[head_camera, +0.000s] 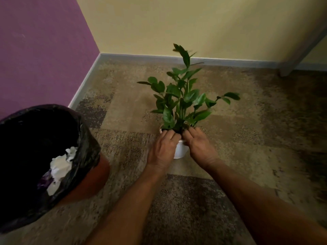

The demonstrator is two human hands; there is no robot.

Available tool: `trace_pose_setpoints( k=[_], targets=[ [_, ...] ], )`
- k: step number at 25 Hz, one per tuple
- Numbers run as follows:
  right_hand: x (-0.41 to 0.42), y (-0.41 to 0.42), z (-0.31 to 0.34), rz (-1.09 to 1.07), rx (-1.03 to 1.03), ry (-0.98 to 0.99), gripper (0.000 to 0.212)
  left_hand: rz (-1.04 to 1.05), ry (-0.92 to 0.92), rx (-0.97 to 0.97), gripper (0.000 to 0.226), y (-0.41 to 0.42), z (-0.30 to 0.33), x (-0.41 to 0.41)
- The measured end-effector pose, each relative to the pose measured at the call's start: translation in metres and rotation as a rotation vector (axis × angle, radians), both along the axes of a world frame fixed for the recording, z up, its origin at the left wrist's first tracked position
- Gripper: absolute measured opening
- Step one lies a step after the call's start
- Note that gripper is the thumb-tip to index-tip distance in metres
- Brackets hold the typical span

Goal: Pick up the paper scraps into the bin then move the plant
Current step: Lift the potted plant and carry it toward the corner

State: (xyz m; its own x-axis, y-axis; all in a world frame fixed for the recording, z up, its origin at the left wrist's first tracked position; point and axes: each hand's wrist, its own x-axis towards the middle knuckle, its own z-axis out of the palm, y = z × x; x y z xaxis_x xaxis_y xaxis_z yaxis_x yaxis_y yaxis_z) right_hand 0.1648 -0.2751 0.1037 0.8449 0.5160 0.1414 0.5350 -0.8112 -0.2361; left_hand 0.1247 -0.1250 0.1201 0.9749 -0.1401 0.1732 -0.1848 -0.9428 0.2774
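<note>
While both hands clasp the pot (181, 150), the plant (184, 96) stands on the carpet (247, 121) near the corner, right of the bin (35, 156). Left hand (161, 150) wraps the pot's left side, fingers curled over the rim; right hand (199, 145) does the same on the right, fingertips at the soil edge. Whether the pot is lifted or resting on the floor, cannot tell. Paper scraps (61, 167) sit inside the bin on its black liner; no scraps visible on the carpet, so the first part looks done and the plant move is the step in hand. To do it well: keep both palms pressed evenly on opposite sides, lift straight up, keep the pot upright so soil stays in, and watch the tall stem, which leans toward the yellow wall (194, 23). Pot looks smooth plastic, so squeeze low rather than only at the rim. Grey furniture leg (290, 68) at right is well apart.
</note>
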Motion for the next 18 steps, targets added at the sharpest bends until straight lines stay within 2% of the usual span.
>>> trace_pose_setpoints(
  k=[5,9,14,18],
  targets=[
    [-0.021,0.0,0.096,0.017,0.002,0.022,0.028,0.03,0.067,0.037,0.021,-0.004,0.092,-0.022],
    [-0.028,-0.008,0.197,0.049,0.009,0.06,0.032,0.006,0.083,0.058,0.029,-0.015,0.196,-0.03],
    [-0.018,-0.016,0.319,0.07,0.042,0.122,0.037,0.018,0.157,0.089,0.029,-0.024,0.322,-0.019],
    [0.005,0.012,0.369,0.058,0.062,0.169,0.04,0.075,0.164,0.088,0.024,-0.004,0.37,0.005]
  ],
)
